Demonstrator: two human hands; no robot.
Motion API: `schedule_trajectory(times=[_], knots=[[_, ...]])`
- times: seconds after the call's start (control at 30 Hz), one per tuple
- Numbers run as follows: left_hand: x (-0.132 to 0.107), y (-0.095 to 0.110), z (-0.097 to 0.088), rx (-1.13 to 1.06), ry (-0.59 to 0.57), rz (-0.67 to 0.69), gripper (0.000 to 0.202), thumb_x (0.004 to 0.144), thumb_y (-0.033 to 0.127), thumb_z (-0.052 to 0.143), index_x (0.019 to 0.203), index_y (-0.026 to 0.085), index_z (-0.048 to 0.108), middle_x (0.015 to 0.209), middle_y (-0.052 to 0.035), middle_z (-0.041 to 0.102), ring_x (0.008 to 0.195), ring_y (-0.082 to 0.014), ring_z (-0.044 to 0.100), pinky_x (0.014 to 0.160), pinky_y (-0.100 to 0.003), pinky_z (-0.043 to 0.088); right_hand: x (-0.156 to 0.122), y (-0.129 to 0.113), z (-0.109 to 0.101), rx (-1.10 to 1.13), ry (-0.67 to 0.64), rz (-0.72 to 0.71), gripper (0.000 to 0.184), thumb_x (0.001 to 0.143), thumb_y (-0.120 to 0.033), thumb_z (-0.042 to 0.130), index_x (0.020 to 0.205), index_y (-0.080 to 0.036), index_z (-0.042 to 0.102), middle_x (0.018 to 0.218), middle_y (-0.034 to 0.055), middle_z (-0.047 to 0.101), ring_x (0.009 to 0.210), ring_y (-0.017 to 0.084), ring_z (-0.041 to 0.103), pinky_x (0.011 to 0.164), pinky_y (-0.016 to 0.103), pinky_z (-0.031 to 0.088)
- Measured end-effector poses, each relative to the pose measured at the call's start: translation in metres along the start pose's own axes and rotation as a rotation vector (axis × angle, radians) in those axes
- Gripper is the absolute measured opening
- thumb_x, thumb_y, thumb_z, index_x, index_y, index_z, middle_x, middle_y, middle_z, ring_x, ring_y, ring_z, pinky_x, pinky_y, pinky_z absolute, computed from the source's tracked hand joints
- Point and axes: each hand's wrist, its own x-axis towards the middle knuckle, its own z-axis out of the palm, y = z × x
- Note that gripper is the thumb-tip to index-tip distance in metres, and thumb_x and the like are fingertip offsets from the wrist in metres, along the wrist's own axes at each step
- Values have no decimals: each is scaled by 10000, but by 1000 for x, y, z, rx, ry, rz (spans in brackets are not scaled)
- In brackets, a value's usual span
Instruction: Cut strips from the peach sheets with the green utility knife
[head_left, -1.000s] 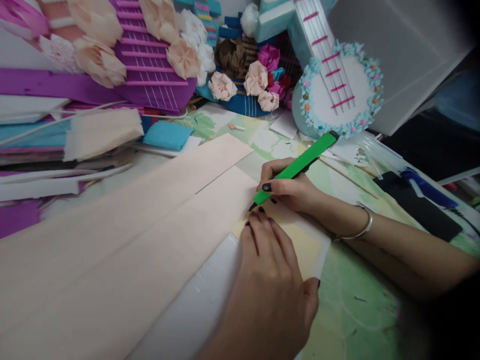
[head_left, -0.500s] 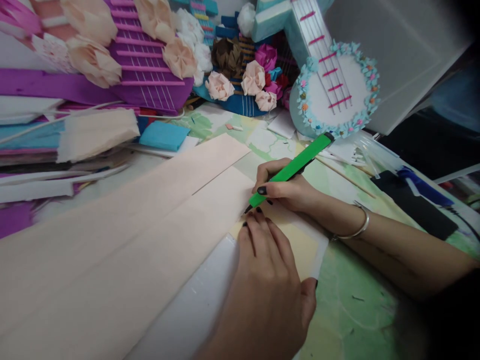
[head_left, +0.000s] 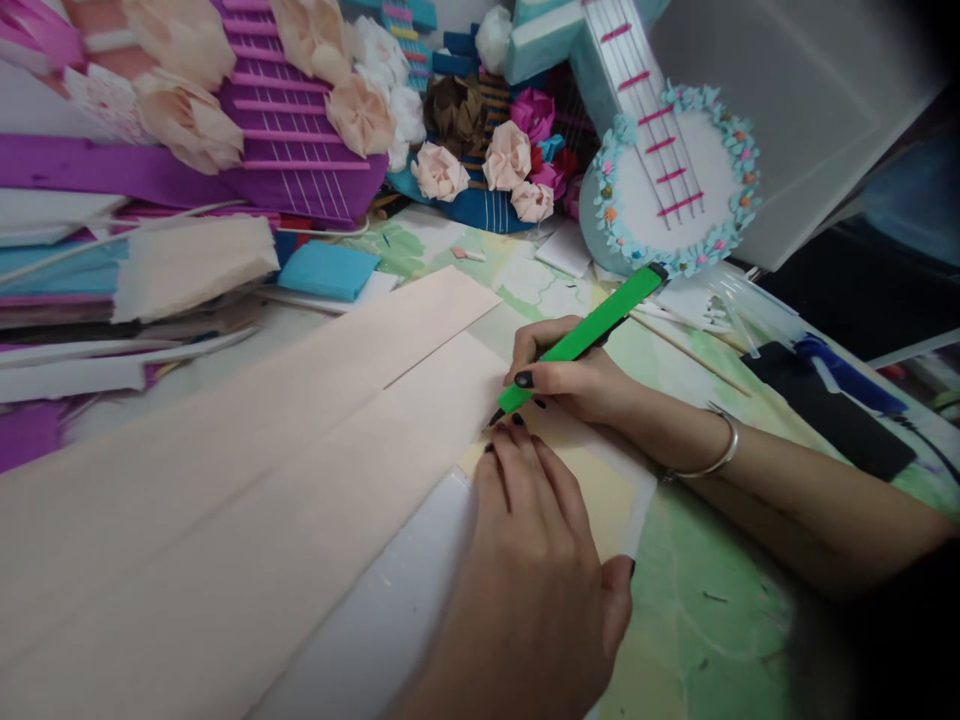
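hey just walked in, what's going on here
A person is working at a cluttered table with both hands. The right hand grips a slim green tool, its dark tip down near the end of a long pale peach sheet. The left hand lies spread flat, fingertips close beside that tip. Whether the tip touches the sheet is hard to tell. Behind stand a light blue guitar-shaped piece and paper flowers.

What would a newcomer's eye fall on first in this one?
Probably the bright green tool in the right hand near the middle, its dark tip close to the left hand. Next might come the pale blue toy guitar at the upper right, its round body ringed with frilly trim, then the pale pink paper stretching to the lower left.
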Motion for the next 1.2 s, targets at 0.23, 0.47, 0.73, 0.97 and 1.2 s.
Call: schedule_trajectory(times=[0.23, 0.47, 0.73, 0.97, 1.2], knots=[[0, 0, 0, -16, -22, -1, 817, 805, 593, 514, 1218, -107, 597, 1235, -330, 599, 1154, -452, 570, 959, -516, 475, 1, 1, 0, 32, 10, -1, 150, 681, -252, 716, 609, -141, 646, 465, -33, 552, 415, 74, 429, 379, 186, 272], [0, 0, 0, 2, 3, -1, 813, 795, 603, 513, 1203, -92, 617, 1225, -318, 611, 1147, -445, 578, 947, -506, 490, 1, 0, -1, -10, 13, 5, 141, 677, -254, 716, 615, -145, 651, 467, -34, 561, 417, 78, 441, 377, 188, 276], [-1, 0, -1, 10, 3, 9, 830, 792, 608, 516, 1198, -109, 612, 1218, -338, 604, 1136, -453, 586, 939, -507, 494, 1, 0, -1, 16, 23, -4, 139, 692, -242, 686, 605, -141, 644, 462, -31, 551, 417, 78, 438, 391, 191, 282], [-1, 2, 1, 4, 4, -6, 823, 788, 620, 512, 1198, -84, 625, 1222, -312, 616, 1145, -449, 580, 953, -512, 482, 1, 0, 0, -1, 20, 1, 128, 685, -239, 684, 606, -145, 650, 457, -31, 550, 418, 81, 436, 390, 196, 275], [-1, 0, 0, -6, -4, 8, 822, 795, 602, 517, 1197, -109, 612, 1224, -342, 598, 1146, -463, 577, 946, -513, 488, 1, -2, -1, -24, 6, -2, 130, 681, -240, 704, 614, -141, 653, 464, -28, 558, 423, 83, 449, 392, 197, 284]])
